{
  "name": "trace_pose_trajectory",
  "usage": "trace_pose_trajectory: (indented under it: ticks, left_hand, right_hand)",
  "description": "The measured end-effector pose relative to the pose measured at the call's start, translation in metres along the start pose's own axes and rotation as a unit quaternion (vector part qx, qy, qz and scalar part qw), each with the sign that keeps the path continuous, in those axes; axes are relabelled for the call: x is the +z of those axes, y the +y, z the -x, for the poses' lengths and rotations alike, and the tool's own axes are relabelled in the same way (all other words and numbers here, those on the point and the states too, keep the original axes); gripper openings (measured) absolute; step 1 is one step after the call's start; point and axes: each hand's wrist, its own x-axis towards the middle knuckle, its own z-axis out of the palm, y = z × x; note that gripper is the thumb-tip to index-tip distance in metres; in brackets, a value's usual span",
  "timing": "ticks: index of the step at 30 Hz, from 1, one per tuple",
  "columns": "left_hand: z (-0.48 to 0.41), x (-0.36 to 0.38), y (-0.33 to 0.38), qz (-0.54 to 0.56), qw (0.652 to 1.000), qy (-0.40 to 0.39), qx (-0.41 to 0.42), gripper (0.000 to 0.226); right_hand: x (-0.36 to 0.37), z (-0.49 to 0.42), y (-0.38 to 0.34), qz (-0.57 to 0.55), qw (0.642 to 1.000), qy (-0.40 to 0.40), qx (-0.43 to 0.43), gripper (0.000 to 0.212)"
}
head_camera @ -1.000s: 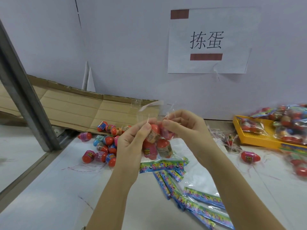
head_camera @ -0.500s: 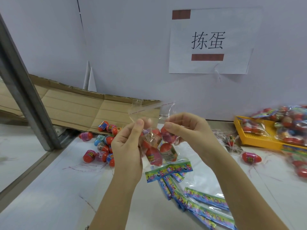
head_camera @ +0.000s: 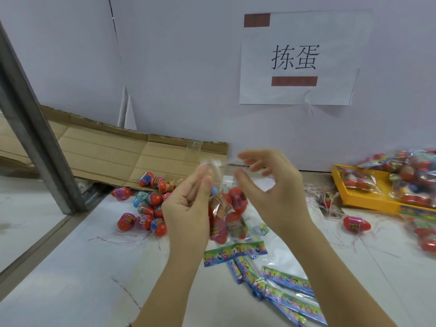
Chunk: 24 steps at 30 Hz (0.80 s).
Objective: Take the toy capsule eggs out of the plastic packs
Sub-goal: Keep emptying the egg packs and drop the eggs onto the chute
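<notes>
Aloft, one pack (head_camera: 224, 205) of eggs (head_camera: 236, 225) between left fingers (head_camera: 204, 185); right fingers (head_camera: 254, 159) loose, apart.

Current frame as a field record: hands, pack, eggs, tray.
left hand: pinches plastic pack near its top
right hand: beside pack, fingers curled, blurred; grip unclear
plastic pack: clear, eggs inside, held above table
loose eggs: pile on table, left of hands
yellow tray: far right, holds full packs
empty packs: flat on table below hands

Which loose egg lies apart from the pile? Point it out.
The red egg lying alone on the right, just in front of the yellow tray. The other loose eggs are heaped together on the left by the cardboard.
</notes>
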Motion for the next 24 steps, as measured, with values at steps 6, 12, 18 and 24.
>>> trace_pose_trajectory:
  ticks: [6, 12, 18, 24]
  left_hand:
    - [0.008, 0.005, 0.001, -0.042, 0.997, -0.064, 0.032, 0.027]
    - [0.013, 0.006, -0.004, -0.146, 0.979, -0.088, 0.113, 0.032]
    - [0.013, 0.004, -0.007, -0.274, 0.926, -0.115, 0.233, 0.042]
    - [0.013, 0.006, -0.007, -0.192, 0.960, -0.139, 0.150, 0.030]
  right_hand:
    - [0.005, 0.002, -0.002, 0.136, 0.982, -0.019, -0.126, 0.015]
    - [0.002, 0.000, 0.002, 0.219, 0.961, 0.022, -0.168, 0.008]
    - [-0.002, 0.000, 0.004, 0.265, 0.941, 0.051, -0.202, 0.014]
    - [-0.005, -0.001, 0.004, 0.239, 0.964, 0.058, -0.105, 0.010]
